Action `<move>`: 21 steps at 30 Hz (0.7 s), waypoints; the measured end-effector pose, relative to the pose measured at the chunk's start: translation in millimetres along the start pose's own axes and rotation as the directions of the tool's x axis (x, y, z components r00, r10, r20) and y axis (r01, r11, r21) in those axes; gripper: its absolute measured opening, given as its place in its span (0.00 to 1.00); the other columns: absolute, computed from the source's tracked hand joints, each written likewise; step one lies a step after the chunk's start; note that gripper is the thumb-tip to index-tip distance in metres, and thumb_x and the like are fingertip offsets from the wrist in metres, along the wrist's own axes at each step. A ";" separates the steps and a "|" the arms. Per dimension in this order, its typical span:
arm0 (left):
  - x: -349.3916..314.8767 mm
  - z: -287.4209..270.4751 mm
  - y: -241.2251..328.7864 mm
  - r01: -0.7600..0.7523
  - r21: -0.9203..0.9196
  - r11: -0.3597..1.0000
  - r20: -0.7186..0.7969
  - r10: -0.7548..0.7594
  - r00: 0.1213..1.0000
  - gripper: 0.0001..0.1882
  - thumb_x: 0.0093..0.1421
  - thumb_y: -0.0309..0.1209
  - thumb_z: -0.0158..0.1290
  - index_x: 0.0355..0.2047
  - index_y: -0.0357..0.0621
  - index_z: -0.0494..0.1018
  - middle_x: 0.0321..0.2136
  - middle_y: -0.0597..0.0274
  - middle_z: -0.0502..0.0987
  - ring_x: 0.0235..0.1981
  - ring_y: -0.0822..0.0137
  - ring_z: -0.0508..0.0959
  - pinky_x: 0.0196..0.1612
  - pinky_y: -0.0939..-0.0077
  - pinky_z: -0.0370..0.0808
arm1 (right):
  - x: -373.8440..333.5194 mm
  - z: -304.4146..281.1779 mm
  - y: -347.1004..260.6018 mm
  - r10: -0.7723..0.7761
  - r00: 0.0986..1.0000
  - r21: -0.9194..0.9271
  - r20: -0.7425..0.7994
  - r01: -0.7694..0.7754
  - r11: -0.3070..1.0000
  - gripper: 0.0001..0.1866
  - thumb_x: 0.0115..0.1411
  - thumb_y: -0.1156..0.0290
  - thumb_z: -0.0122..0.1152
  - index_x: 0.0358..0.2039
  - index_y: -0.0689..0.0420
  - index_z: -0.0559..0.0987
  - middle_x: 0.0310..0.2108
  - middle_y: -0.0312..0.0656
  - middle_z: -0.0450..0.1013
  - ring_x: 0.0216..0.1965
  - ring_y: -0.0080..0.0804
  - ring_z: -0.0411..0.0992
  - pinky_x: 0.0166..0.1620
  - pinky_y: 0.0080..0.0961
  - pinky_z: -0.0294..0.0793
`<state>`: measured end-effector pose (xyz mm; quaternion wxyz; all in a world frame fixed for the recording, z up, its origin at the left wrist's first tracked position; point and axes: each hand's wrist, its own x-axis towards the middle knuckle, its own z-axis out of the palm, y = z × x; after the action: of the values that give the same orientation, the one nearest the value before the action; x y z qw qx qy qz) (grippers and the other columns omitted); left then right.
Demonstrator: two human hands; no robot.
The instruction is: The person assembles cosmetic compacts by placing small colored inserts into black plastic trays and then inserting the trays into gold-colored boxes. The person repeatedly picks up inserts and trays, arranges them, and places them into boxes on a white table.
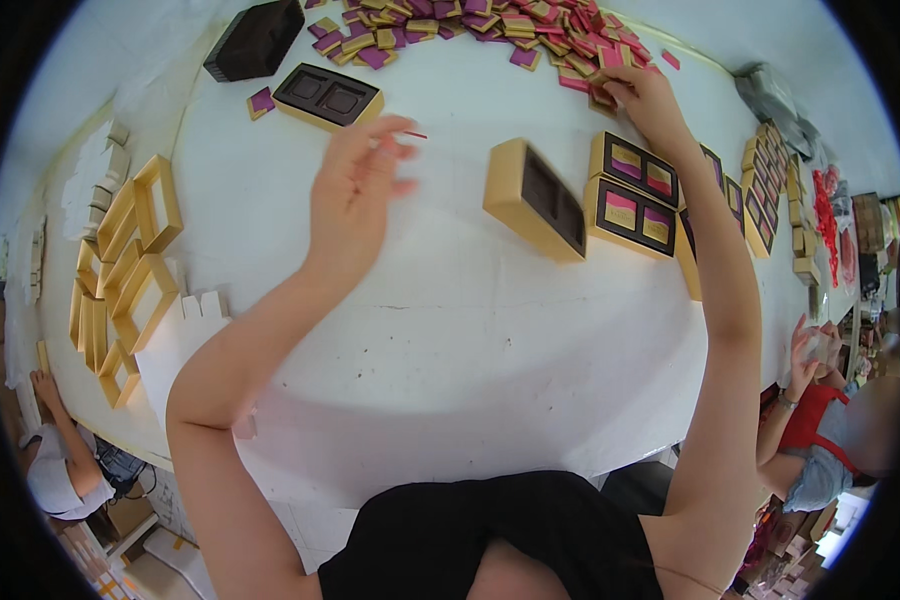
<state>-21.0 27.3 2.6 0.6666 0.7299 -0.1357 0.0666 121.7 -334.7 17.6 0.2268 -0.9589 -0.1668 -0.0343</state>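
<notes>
My left hand (355,185) hovers over the white table (440,320), fingers spread and holding nothing, near a gold box with two dark empty wells (328,96). My right hand (645,100) reaches to the far edge of the heap of small pink, purple and gold packets (490,25), its fingers closed on a packet there. Below it stand two gold boxes filled with pink and gold packets (635,195). An empty gold box with a dark insert (538,200) lies tilted in the middle.
Gold box lids (125,270) are stacked at the left. A dark tray (257,40) sits at the far left of the heap. More filled boxes (770,185) line the right edge. Another person in a red apron (820,430) works at the right, and someone else (60,460) at lower left.
</notes>
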 end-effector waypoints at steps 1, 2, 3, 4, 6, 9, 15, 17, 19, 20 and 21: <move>5.4 -5.0 -4.7 -0.104 0.173 0.979 -0.034 0.111 0.993 0.22 0.68 0.30 0.49 0.61 0.42 0.64 0.54 0.53 0.67 0.55 0.58 0.72 0.51 0.65 0.76 | -1.2 0.5 0.1 0.010 0.999 0.070 -0.049 -0.007 0.997 0.16 0.61 0.70 0.60 0.50 0.58 0.79 0.37 0.46 0.79 0.39 0.38 0.77 0.44 0.31 0.75; 7.6 -6.2 -3.3 -0.190 0.342 0.920 -0.048 0.220 0.974 0.25 0.67 0.31 0.51 0.64 0.43 0.62 0.53 0.53 0.67 0.56 0.56 0.71 0.52 0.65 0.75 | -4.5 3.5 -1.2 0.027 0.995 0.142 -0.091 -0.013 0.990 0.16 0.62 0.70 0.60 0.50 0.58 0.79 0.37 0.44 0.79 0.38 0.35 0.77 0.43 0.29 0.76; 7.5 -3.7 0.3 -0.336 0.419 0.843 0.065 0.342 0.938 0.27 0.66 0.34 0.53 0.63 0.42 0.62 0.54 0.52 0.67 0.57 0.55 0.70 0.54 0.63 0.73 | -8.4 5.5 -3.5 0.046 0.990 0.214 -0.133 -0.017 0.977 0.16 0.63 0.70 0.60 0.51 0.58 0.79 0.36 0.42 0.79 0.37 0.31 0.77 0.43 0.27 0.76; 8.0 1.8 6.0 -0.476 0.473 0.741 0.186 0.444 0.876 0.28 0.65 0.37 0.54 0.63 0.41 0.63 0.54 0.52 0.66 0.58 0.54 0.69 0.56 0.60 0.72 | -11.9 5.9 -7.0 0.061 0.994 0.324 -0.088 -0.029 0.946 0.16 0.63 0.70 0.59 0.50 0.59 0.79 0.35 0.40 0.79 0.37 0.29 0.76 0.43 0.26 0.77; 5.1 13.9 11.8 -0.620 0.535 0.573 0.388 0.485 0.784 0.31 0.63 0.40 0.56 0.62 0.40 0.62 0.55 0.51 0.66 0.58 0.52 0.68 0.58 0.59 0.69 | -12.4 1.7 -36.5 0.057 0.998 0.531 0.003 -0.050 0.846 0.15 0.64 0.71 0.59 0.50 0.59 0.80 0.34 0.36 0.77 0.37 0.23 0.76 0.42 0.24 0.78; -1.0 25.5 -3.9 -0.636 0.543 0.548 0.558 0.331 0.761 0.34 0.61 0.41 0.58 0.62 0.38 0.62 0.55 0.50 0.67 0.57 0.49 0.66 0.59 0.59 0.68 | -16.7 -3.2 -65.6 0.026 0.994 0.629 0.105 -0.087 0.773 0.14 0.64 0.73 0.58 0.50 0.58 0.80 0.32 0.34 0.76 0.37 0.20 0.75 0.41 0.20 0.78; 6.8 5.8 -15.9 -0.394 0.738 0.548 0.362 0.171 0.916 0.33 0.57 0.34 0.61 0.59 0.35 0.63 0.52 0.48 0.67 0.54 0.50 0.66 0.57 0.59 0.68 | -35.1 7.4 -125.9 -0.156 0.973 0.521 0.171 0.045 0.852 0.13 0.62 0.78 0.58 0.46 0.56 0.82 0.29 0.34 0.75 0.33 0.20 0.75 0.40 0.21 0.77; 6.4 1.9 -17.3 -0.397 0.718 0.572 0.371 0.169 0.913 0.31 0.59 0.33 0.60 0.59 0.34 0.62 0.53 0.48 0.66 0.55 0.49 0.65 0.58 0.57 0.65 | -44.0 25.6 -142.7 -0.180 0.982 0.380 0.065 0.142 0.914 0.13 0.59 0.79 0.60 0.43 0.54 0.84 0.33 0.38 0.77 0.31 0.28 0.76 0.38 0.25 0.76; 5.6 3.3 -13.9 -0.385 0.714 0.585 0.373 0.148 0.916 0.31 0.59 0.32 0.59 0.59 0.33 0.61 0.53 0.48 0.66 0.55 0.48 0.65 0.59 0.55 0.64 | -46.1 41.2 -150.4 -0.291 0.956 0.234 -0.032 0.290 0.928 0.13 0.58 0.79 0.61 0.43 0.54 0.84 0.36 0.39 0.78 0.30 0.33 0.76 0.37 0.27 0.76; 5.7 3.1 -14.4 -0.396 0.697 0.598 0.374 0.168 0.912 0.31 0.59 0.32 0.59 0.59 0.34 0.61 0.54 0.48 0.66 0.55 0.48 0.65 0.60 0.55 0.63 | -45.7 45.9 -154.7 -0.261 0.965 0.239 -0.041 0.263 0.935 0.13 0.55 0.79 0.64 0.41 0.54 0.84 0.39 0.39 0.78 0.35 0.38 0.75 0.38 0.32 0.76; 6.2 2.8 -15.7 -0.407 0.679 0.611 0.375 0.188 0.908 0.31 0.59 0.32 0.59 0.59 0.34 0.61 0.54 0.48 0.65 0.55 0.47 0.65 0.60 0.54 0.62 | -44.5 51.1 -156.3 -0.337 0.932 0.148 -0.132 0.354 0.923 0.12 0.55 0.79 0.64 0.40 0.54 0.84 0.40 0.39 0.78 0.37 0.39 0.75 0.39 0.31 0.76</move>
<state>-10.8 25.0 -11.0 0.2646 0.9058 -0.3050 0.1284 26.9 -193.8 31.8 0.3063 -0.8886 -0.3235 -0.1095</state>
